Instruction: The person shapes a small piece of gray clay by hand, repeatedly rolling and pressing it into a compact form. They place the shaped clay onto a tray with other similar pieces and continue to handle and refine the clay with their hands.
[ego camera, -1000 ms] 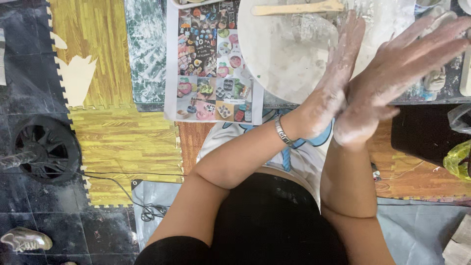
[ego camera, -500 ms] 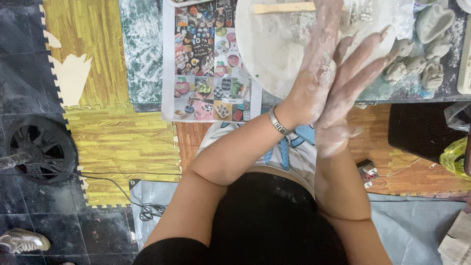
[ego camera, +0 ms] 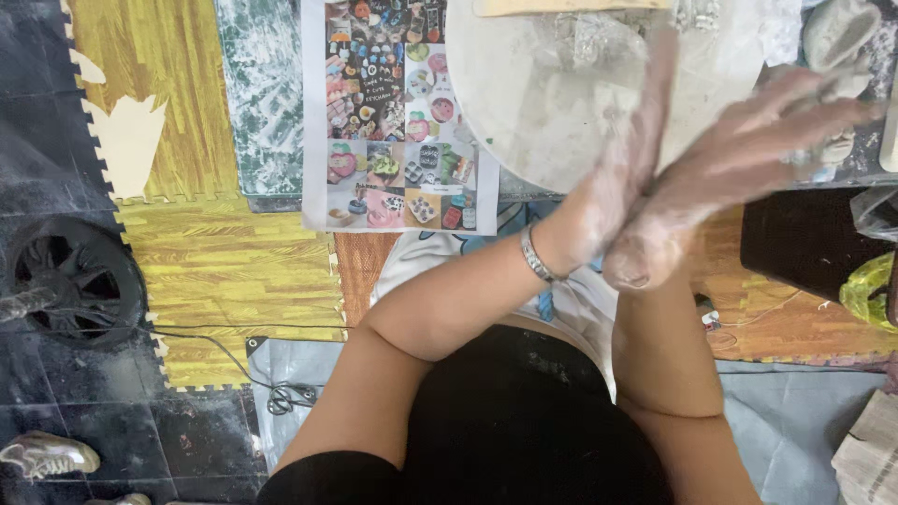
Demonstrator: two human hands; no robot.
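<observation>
My left hand (ego camera: 622, 178) and my right hand (ego camera: 739, 159) are pressed palm to palm, both coated in pale clay dust. The left hand's fingers point up and the right hand's fingers slant to the right, all stretched flat. Nothing shows between the palms; that gap is hidden. A silver bracelet (ego camera: 533, 254) sits on my left wrist. Under the hands lies a round white board (ego camera: 524, 93) smeared with clay. Several grey clay lumps (ego camera: 837, 33) rest at the top right, beyond my right fingertips.
A printed sheet of colourful pictures (ego camera: 393, 122) lies left of the board, and a wooden stick (ego camera: 561, 7) at its top edge. A black box (ego camera: 804, 243) and a yellow-green bag (ego camera: 870, 290) are at the right. A black fan (ego camera: 75, 281), a cable (ego camera: 234, 351) and a shoe (ego camera: 47, 456) are at the left.
The palms have slid against each other: my right hand's fingers swung up beside the left hand, then back out to the right. The left hand stayed pointing up.
</observation>
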